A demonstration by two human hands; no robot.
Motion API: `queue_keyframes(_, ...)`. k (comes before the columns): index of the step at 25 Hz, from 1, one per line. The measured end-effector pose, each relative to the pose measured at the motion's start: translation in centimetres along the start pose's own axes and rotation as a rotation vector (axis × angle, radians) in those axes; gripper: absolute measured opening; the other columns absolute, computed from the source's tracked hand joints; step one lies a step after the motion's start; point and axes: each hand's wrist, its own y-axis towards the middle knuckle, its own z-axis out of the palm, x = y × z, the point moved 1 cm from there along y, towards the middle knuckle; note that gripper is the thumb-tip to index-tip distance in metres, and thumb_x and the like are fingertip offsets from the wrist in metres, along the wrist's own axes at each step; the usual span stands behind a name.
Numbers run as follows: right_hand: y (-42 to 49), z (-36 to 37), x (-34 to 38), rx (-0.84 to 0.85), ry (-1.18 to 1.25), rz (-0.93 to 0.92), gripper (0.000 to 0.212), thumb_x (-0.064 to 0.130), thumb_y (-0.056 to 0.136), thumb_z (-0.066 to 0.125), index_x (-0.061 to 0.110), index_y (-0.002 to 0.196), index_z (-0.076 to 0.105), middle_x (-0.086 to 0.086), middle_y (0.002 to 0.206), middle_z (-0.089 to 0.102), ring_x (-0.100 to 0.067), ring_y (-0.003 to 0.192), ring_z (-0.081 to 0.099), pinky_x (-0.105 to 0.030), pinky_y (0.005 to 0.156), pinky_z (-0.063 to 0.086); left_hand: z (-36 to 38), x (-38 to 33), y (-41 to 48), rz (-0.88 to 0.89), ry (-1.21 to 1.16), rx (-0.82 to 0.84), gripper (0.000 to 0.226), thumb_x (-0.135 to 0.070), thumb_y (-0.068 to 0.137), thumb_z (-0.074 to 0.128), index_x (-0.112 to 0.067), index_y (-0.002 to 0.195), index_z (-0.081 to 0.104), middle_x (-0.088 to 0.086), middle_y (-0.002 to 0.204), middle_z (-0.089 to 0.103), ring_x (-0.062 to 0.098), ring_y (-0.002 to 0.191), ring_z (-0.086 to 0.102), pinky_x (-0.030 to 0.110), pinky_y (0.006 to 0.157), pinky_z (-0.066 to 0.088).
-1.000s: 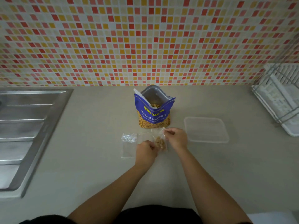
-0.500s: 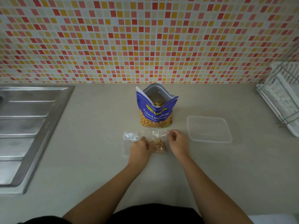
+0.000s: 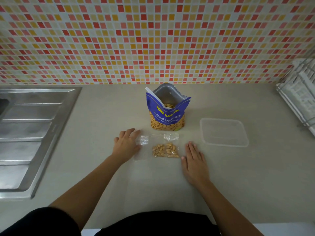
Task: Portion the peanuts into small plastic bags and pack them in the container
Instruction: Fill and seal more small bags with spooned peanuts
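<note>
Flanking filled bag [image 3: 165, 150], hands, container [image 3: 224, 132] beside

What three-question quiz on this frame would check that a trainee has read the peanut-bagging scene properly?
1. True or false: the clear container already holds a packed bag.
2. Which of the hands rests on an empty plastic bag? A) left hand B) right hand C) neither
3. Fill in: the filled small bag lies flat on the counter directly in front of the open blue ______ pouch.

Key
1. False; the container looks empty.
2. A; the left hand's fingers lie on the empty bag's edge, while the right hand lies open on the counter beside the filled bag.
3. Peanut.
</note>
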Motion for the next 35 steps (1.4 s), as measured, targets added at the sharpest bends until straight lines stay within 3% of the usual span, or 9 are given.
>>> queue_keyframes(12,-0.1,0.4,-0.1,0.002,0.038,-0.029,0.056,0.033,0.088,0.030,0.003,0.129,0.053,-0.013,0.137,0.053,-0.029,0.127,0.050,-0.046,0.100,0.041,-0.6,-0.7,-0.7,0.040,0.039,-0.135,0.019,-0.032,0.084,0.060,-0.025,0.102,0.062,-0.009,0.122,0.054,0.021,0.117,0.043,0.036,0.084,0.032)
queue_keyframes(15,-0.4,-0.1,-0.1,-0.062,0.294,-0.028,0.059,0.038,0.090,0.028,0.002,0.133,0.048,-0.013,0.140,0.048,-0.027,0.131,0.044,-0.034,0.109,0.031,-2.8,-1.0,-1.7,0.052,-0.219,-0.095,0.008,-0.031,0.083,0.059,-0.025,0.085,0.064,-0.006,0.097,0.065,0.019,0.099,0.056,0.033,0.082,0.042)
queue_keyframes(19,0.5,-3.2,2.6,-0.156,0.758,0.056,0.042,0.039,0.091,0.049,0.011,0.121,0.057,-0.005,0.118,0.061,-0.017,0.111,0.057,-0.024,0.099,0.040,-7.0,-2.2,-3.0,0.015,-0.662,-0.025,0.009,-0.012,0.081,0.064,-0.014,0.073,0.063,0.002,0.071,0.067,0.011,0.063,0.058,0.008,0.057,0.041)
queue_keyframes(21,1.5,-4.8,5.1,0.046,1.105,0.177,0.036,0.041,0.086,0.060,0.025,0.119,0.054,0.002,0.116,0.063,-0.007,0.106,0.060,-0.023,0.092,0.046,-7.7,-3.2,-3.2,-0.097,-1.005,0.090,0.008,-0.008,0.084,0.062,-0.011,0.076,0.062,0.002,0.070,0.068,0.007,0.057,0.056,0.012,0.052,0.040)
queue_keyframes(24,2.2,-5.5,7.7,0.364,1.398,0.310,0.067,0.062,0.069,0.068,0.033,0.124,0.042,0.012,0.109,0.065,-0.005,0.102,0.062,-0.027,0.091,0.048,-7.0,-4.2,-3.7,-0.239,-1.332,0.163,0.009,-0.008,0.088,0.061,-0.011,0.079,0.058,0.005,0.071,0.068,0.007,0.055,0.056,0.018,0.054,0.039)
queue_keyframes(26,2.4,-5.5,8.1,0.367,1.464,0.359,0.067,0.046,0.071,0.076,0.028,0.125,0.042,0.012,0.092,0.068,-0.006,0.088,0.064,-0.031,0.086,0.048,-6.1,-4.6,-4.0,-0.299,-1.397,0.159,0.011,-0.008,0.088,0.060,-0.011,0.078,0.059,0.003,0.068,0.069,0.006,0.053,0.057,0.016,0.053,0.042)
queue_keyframes(29,2.7,-6.4,7.8,0.229,1.395,0.392,0.052,0.012,0.078,0.074,0.022,0.120,0.046,0.005,0.078,0.067,-0.002,0.065,0.062,-0.019,0.065,0.048,-5.3,-4.9,-4.4,-0.364,-1.561,0.202,0.013,-0.014,0.091,0.058,-0.012,0.078,0.060,0.001,0.071,0.069,0.008,0.058,0.060,0.016,0.056,0.047)
queue_keyframes(31,2.9,-7.1,7.6,0.202,1.322,0.350,0.050,0.010,0.078,0.074,0.028,0.116,0.047,0.005,0.080,0.069,0.002,0.063,0.063,-0.014,0.057,0.047,-5.2,-5.0,-4.4,-0.399,-1.657,0.256,0.018,-0.019,0.094,0.053,-0.011,0.081,0.063,0.004,0.079,0.071,0.008,0.059,0.064,0.016,0.055,0.050)
queue_keyframes(35,3.0,-7.8,7.5,0.174,1.249,0.266,0.052,0.010,0.077,0.074,0.031,0.116,0.047,0.006,0.076,0.069,0.001,0.067,0.065,-0.014,0.062,0.049,-5.2,-5.0,-4.2,-0.351,-1.615,0.321,0.015,-0.012,0.093,0.053,-0.009,0.086,0.065,0.008,0.089,0.068,0.005,0.060,0.065,0.015,0.055,0.052)
